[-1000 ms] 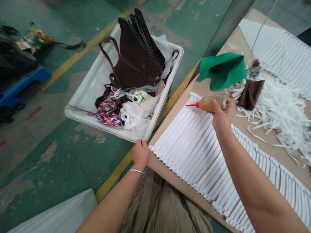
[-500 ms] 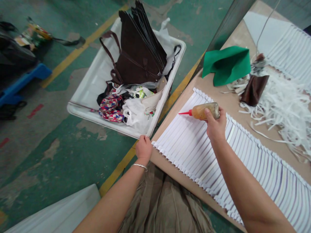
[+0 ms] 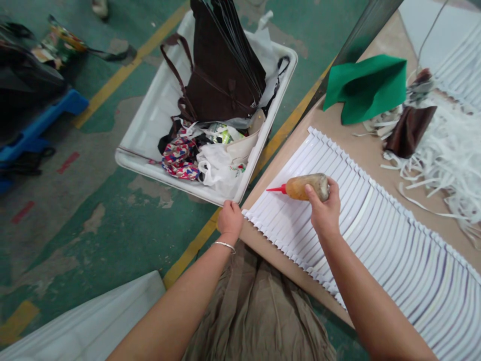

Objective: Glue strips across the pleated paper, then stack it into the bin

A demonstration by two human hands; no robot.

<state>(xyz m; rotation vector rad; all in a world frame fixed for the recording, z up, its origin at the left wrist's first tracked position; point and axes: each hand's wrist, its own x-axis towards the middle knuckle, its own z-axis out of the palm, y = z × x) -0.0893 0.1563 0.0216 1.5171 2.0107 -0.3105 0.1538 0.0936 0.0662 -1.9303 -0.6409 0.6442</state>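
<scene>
My right hand [image 3: 326, 206] is closed around a squeeze bottle [image 3: 304, 187] of amber liquid, tilted over the overlapping white strips [image 3: 349, 215]. Its red pointed nozzle [image 3: 276, 189] points left, close above the strips near the end of the row; whether it touches them I cannot tell. At the table's corner my left hand [image 3: 230, 219], with a bangle at the wrist, is closed beside the end of the row and the near rim of the white bin. Its fingertips are hidden, so I cannot tell what they grip.
The white bin [image 3: 141, 170] holds a dark brown bag [image 3: 221, 82], a patterned cloth bundle [image 3: 179, 159] and white plastic bags [image 3: 218, 163]. On the brown tabletop [image 3: 376, 165] lie green cloth [image 3: 368, 87], a dark brown scrap [image 3: 409, 131] and tangled white strips [image 3: 451, 155]. A blue pallet [image 3: 73, 103] stands left.
The bottle in my right hand has moved left and toward me across the strips. My left hand stays at the table corner. The whole view has shifted slightly, and a shoe appears at the top left.
</scene>
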